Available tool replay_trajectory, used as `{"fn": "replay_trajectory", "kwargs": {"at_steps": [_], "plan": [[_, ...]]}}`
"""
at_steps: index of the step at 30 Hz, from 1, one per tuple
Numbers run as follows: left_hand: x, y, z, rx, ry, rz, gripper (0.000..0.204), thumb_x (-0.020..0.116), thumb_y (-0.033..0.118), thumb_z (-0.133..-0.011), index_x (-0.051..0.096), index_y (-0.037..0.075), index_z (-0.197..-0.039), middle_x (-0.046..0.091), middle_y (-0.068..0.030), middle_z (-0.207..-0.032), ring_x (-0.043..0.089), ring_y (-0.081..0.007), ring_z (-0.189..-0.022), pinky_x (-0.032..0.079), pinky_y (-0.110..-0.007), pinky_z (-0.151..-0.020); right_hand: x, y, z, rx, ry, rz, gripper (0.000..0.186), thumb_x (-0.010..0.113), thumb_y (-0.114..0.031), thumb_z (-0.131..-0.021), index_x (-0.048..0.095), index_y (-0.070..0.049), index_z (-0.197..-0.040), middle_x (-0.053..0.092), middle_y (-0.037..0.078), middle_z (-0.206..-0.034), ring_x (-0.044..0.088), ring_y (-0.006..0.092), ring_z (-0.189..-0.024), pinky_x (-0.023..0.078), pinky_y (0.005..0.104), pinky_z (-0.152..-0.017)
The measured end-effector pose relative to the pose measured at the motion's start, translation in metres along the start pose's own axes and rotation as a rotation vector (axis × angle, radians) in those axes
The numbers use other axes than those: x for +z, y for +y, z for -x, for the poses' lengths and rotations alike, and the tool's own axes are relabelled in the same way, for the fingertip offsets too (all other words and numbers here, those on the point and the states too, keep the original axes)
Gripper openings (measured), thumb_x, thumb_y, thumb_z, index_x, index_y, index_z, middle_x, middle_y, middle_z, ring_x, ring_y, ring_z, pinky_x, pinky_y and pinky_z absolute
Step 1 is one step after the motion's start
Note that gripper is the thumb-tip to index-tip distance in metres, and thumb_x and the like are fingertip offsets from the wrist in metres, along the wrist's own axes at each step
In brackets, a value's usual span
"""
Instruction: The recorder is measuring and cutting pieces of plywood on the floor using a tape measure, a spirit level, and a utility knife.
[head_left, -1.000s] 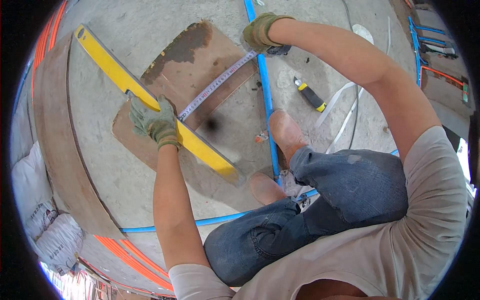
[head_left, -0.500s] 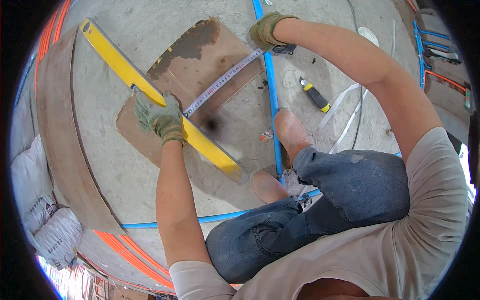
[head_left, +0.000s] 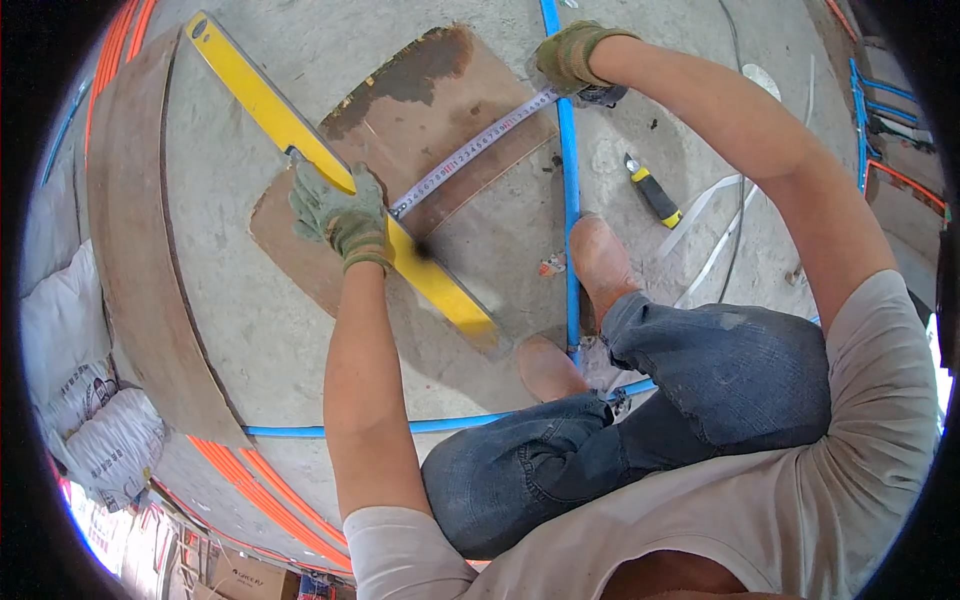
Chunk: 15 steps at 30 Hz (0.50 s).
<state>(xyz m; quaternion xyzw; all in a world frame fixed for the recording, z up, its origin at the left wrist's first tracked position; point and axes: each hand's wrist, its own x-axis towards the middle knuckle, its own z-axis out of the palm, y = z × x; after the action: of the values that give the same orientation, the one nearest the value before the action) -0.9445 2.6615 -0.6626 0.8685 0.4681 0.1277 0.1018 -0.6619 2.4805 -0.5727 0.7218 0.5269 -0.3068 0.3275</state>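
My left hand (head_left: 338, 212), in a green-grey work glove, is closed around the middle of a long yellow spirit level (head_left: 250, 95). The level lies slantwise across a brown board (head_left: 480, 85) with a dark stained patch at its far end. Beside my left thumb sits the end of a tape measure blade (head_left: 470, 150), which runs over the board up to the right. My right hand (head_left: 580, 58), also gloved, is closed on the tape measure, whose dark case (head_left: 603, 96) shows partly under the palm, by the blue pipe (head_left: 568, 160).
A black and yellow utility knife (head_left: 655, 197) lies on the concrete right of the pipe, near white strips (head_left: 715, 255) and a dark cable (head_left: 740, 225). Another long brown board (head_left: 135, 220) lies at left, beside white sacks (head_left: 65, 320) and orange pipes (head_left: 270, 500). My feet are near the blue pipe.
The whole view has shifted, so the scene sits slightly farther right and higher. Both hands keep their holds, and the blade stays stretched across the board beside the level.
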Motion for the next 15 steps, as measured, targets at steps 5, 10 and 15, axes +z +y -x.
{"fn": "replay_trajectory", "kwargs": {"at_steps": [5, 10, 15], "plan": [[0.000, -0.001, 0.000, 0.005, -0.004, 0.011, 0.084, 0.068, 0.042, -0.077, 0.036, 0.011, -0.148, 0.042, -0.0092, -0.149, 0.035, -0.0343, -0.136, 0.020, -0.056, -0.108, 0.008, 0.004, -0.009, 0.029, 0.037, -0.050, 0.024, 0.070, -0.029, -0.080, 0.075, -0.010, -0.093, 0.071, 0.013, -0.089, 0.069, 0.0325, -0.081, 0.055, 0.0443, -0.069], [0.001, -0.002, 0.001, -0.002, -0.026, 0.020, 0.083, 0.068, 0.042, -0.078, 0.036, 0.011, -0.148, 0.040, -0.0091, -0.150, 0.034, -0.0341, -0.137, 0.020, -0.056, -0.109, 0.011, 0.005, -0.019, -0.031, 0.010, 0.017, 0.026, 0.071, -0.030, -0.079, 0.075, -0.010, -0.093, 0.072, 0.013, -0.090, 0.069, 0.0320, -0.082, 0.055, 0.0447, -0.069], [0.003, -0.002, 0.002, -0.024, -0.028, 0.025, 0.082, 0.069, 0.042, -0.078, 0.037, 0.011, -0.147, 0.041, -0.0092, -0.150, 0.033, -0.0344, -0.137, 0.019, -0.057, -0.110, 0.010, 0.008, -0.016, -0.040, 0.021, -0.005, 0.025, 0.072, -0.030, -0.077, 0.075, -0.009, -0.092, 0.071, 0.013, -0.088, 0.069, 0.0316, -0.081, 0.055, 0.0447, -0.068]]}}
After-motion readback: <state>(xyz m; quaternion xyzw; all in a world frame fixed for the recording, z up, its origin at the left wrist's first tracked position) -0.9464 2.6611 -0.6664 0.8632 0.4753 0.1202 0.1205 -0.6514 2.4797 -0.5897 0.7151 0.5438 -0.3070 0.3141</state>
